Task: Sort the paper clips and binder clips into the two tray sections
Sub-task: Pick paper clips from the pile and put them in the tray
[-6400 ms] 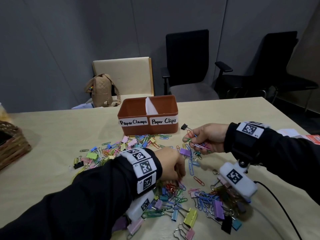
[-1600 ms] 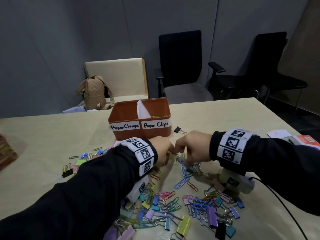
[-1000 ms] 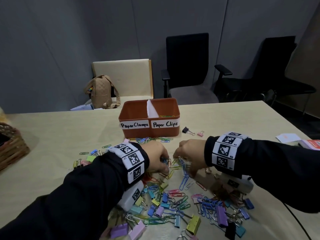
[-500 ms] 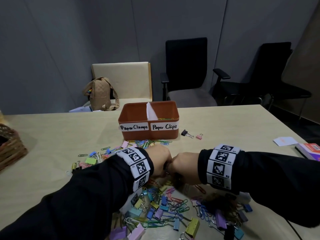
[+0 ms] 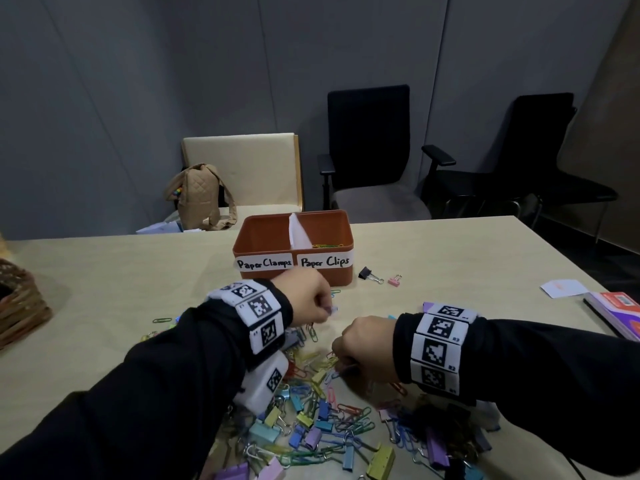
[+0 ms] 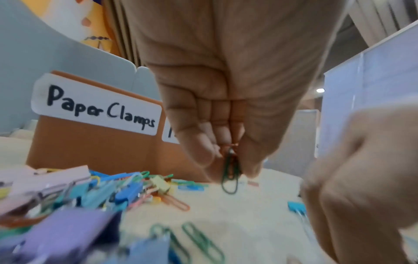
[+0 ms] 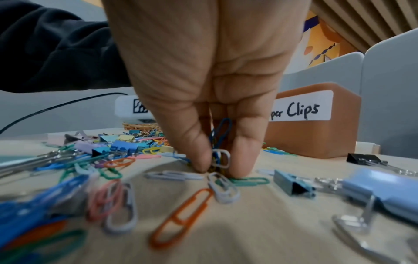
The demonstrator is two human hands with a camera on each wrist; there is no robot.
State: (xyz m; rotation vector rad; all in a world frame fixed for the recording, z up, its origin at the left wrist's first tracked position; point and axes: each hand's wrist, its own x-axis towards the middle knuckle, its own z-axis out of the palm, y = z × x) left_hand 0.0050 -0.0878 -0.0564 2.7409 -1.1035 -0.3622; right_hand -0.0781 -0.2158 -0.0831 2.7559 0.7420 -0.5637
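Paper clips (image 5: 349, 410) and binder clips (image 5: 266, 433) are strewn mixed over the table (image 5: 104, 271) in the head view, in front of the orange tray (image 5: 294, 271). Half a second ago the two fists were pressed together; now the left hand (image 5: 304, 296) has lifted toward the tray and the right hand (image 5: 367, 348) has dropped to the pile. A few clips show in the "Paper Clips" section; the "Paper Clamps" side shows none from here.

From the left wrist, the left fingers (image 6: 199, 153) pinch a small bunch with a dark green paper clip (image 6: 230, 175) hanging out, above the table near the tray's label. A drop into the right-hand section looks next.

From the right wrist, the right fingertips (image 7: 201, 160) touch the table, clamped on several clips, a grey paper clip (image 7: 221, 159) foremost, so gathering goes on. Most of the sorting remains.
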